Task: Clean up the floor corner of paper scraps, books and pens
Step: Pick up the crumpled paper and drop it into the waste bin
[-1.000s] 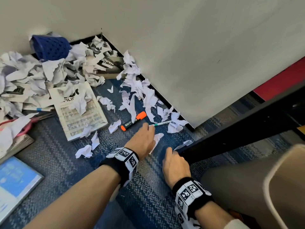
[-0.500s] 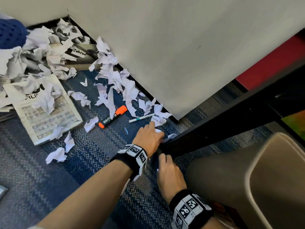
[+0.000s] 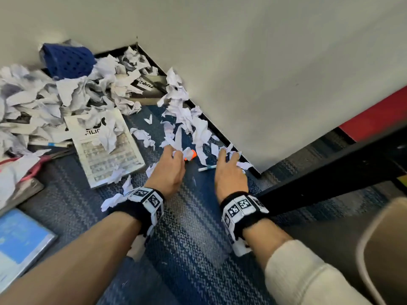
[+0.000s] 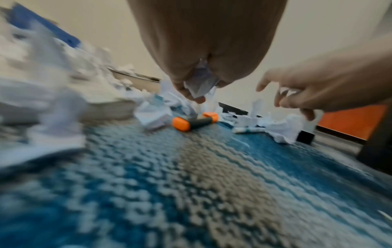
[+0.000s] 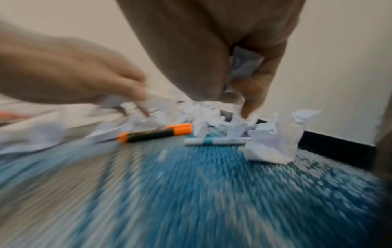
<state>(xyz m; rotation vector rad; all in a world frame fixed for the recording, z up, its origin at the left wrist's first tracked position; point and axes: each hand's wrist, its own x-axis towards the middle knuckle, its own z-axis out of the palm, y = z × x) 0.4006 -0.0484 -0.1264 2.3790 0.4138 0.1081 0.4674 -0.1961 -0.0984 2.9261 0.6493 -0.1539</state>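
White paper scraps (image 3: 187, 122) lie strewn along the wall base on the blue carpet. My left hand (image 3: 176, 154) grips a wad of crumpled paper (image 4: 201, 83) just above the orange-capped highlighter (image 4: 193, 122), which it partly hides in the head view. My right hand (image 3: 230, 155) also holds crumpled paper (image 5: 244, 65) in its curled fingers, with fingertips down among the scraps by the wall. A white and teal pen (image 3: 207, 168) lies between the two hands. One larger crumpled scrap (image 5: 271, 144) sits right of the pen.
A big paper pile (image 3: 44, 100) and a tipped blue perforated basket (image 3: 66, 60) fill the corner. A printed booklet (image 3: 105, 150), red-handled scissors (image 3: 44, 159) and a blue book (image 3: 19, 245) lie on the left. A black table leg (image 3: 330, 172) and tan bin (image 3: 385, 249) stand on the right.
Both hands have moved forward from beside the black table leg to the scraps near the highlighter and pen. Each now holds crumpled paper.
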